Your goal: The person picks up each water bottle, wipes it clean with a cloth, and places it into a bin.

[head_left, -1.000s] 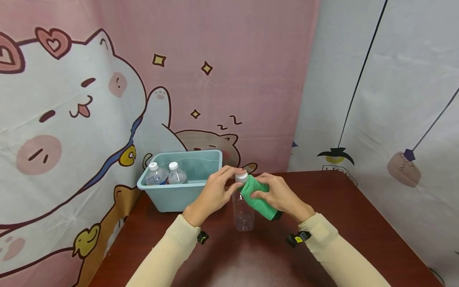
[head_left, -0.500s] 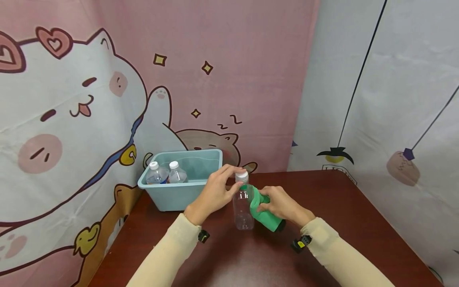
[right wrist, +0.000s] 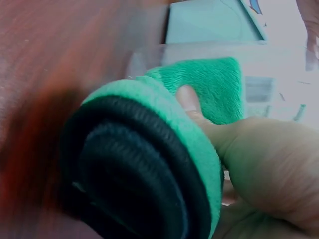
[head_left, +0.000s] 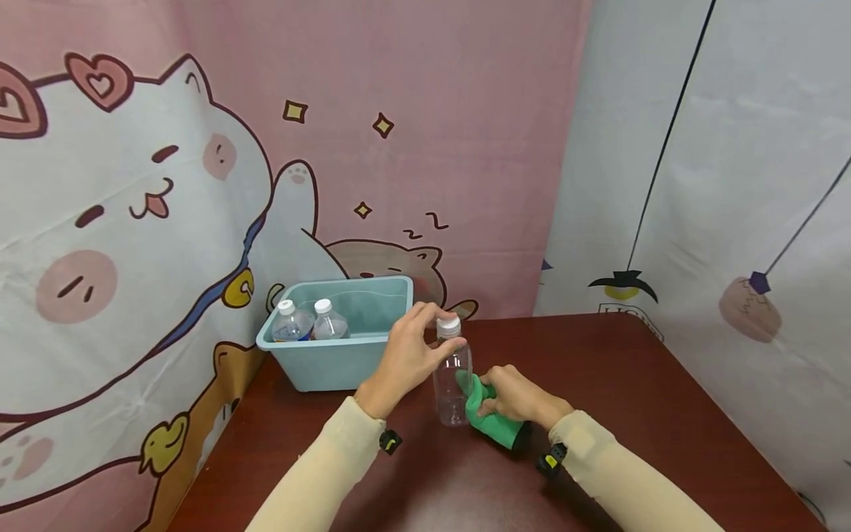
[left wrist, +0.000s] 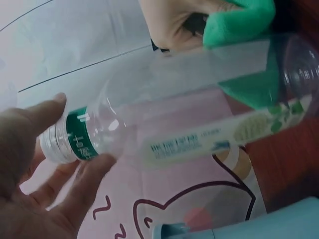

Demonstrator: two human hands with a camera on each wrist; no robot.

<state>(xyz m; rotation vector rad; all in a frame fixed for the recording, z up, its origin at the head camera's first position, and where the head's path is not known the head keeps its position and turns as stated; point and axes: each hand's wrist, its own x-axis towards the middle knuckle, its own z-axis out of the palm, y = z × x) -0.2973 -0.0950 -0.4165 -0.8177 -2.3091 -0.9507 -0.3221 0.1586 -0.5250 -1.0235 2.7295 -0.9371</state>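
A clear plastic bottle [head_left: 449,394] with a white cap stands upright on the dark red-brown table. My left hand [head_left: 407,356] holds it at the top, fingers and thumb about the cap and neck. In the left wrist view a green band circles the neck, and a pale printed strip runs along the bottle [left wrist: 174,107]. My right hand [head_left: 521,395] grips a rolled green cloth [head_left: 493,426] with a dark edge. A flap of the cloth [right wrist: 219,82] lies against the bottle's lower right side. The right fingers under the cloth are partly hidden.
A light blue bin [head_left: 332,366] stands at the back left, close behind my left hand. Two bottles with white caps, one a clear bottle [head_left: 330,325], lean inside its left half. Printed curtains [head_left: 479,148] hang behind the table [head_left: 598,369].
My right hand has slid the green cloth down the bottle's right side, from the neck to the lower body. My left hand stays at the top, its thumb shifted slightly.
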